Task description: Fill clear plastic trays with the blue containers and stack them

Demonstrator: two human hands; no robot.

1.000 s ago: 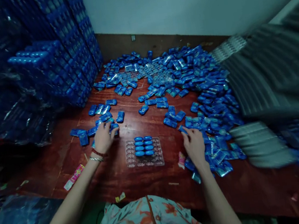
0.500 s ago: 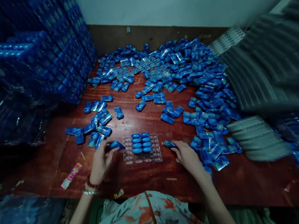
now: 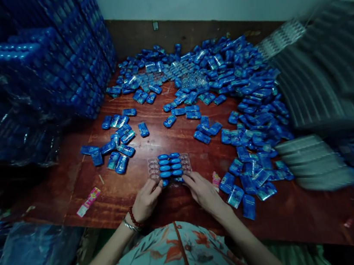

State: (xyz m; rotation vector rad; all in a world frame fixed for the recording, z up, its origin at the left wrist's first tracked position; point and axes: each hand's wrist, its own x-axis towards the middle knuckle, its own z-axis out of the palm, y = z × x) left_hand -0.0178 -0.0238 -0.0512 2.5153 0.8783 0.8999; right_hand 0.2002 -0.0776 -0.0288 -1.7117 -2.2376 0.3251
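A clear plastic tray (image 3: 185, 162) lies on the wooden table, its two middle columns holding several shiny blue packets (image 3: 165, 168). At the tray's near edge, my left hand (image 3: 146, 196) grips a blue packet (image 3: 165, 182) low in the left middle column. Opposite it, my right hand (image 3: 204, 189) has its fingers closed on another blue packet (image 3: 178, 179) in the right middle column. Both packets are partly covered by fingertips. The tray's outer cells hold nothing.
Loose blue packets (image 3: 244, 97) are heaped at the back and right, with a smaller group (image 3: 118, 144) at the left. Wrapped blue stacks (image 3: 73, 68) rise at the left. Grey tray stacks (image 3: 314, 162) stand at the right. A pink wrapper (image 3: 88, 201) lies front left.
Both hands have moved inward from either side of the tray to its near edge, bringing their packets into the middle columns. The view has shifted slightly.
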